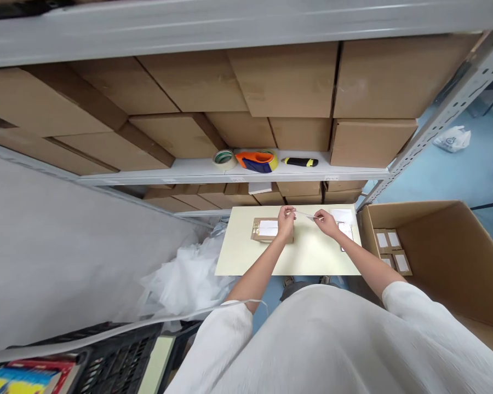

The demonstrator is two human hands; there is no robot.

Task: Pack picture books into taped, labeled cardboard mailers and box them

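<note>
A thin pale strip (307,215) is up over the table (312,257), b/w the 2 hands. The left hand (286,216) pinches 1 end, & the right hand (324,221) pinches the other. The small box (267,238) sits on the left half of the table, w/ a white label (268,226) on top. The left hand is by its right end; can't tell if they touch. The table is flat & cream. On its far right are a white sheet (339,212) etc. Past the far edge is a grey shelf (197,166) w/ a tape roll (224,159), an orange & blue tape cutter (257,162), a knife (299,162) & lots of brown boxes (287,76). To the right, a big carton (447,246) has sm. boxes (394,253) in it. The floor (447,175) is blue. To the left: white plastic (184,279) & a grey wall (66,235). Near left: a black crate (115,355).
</note>
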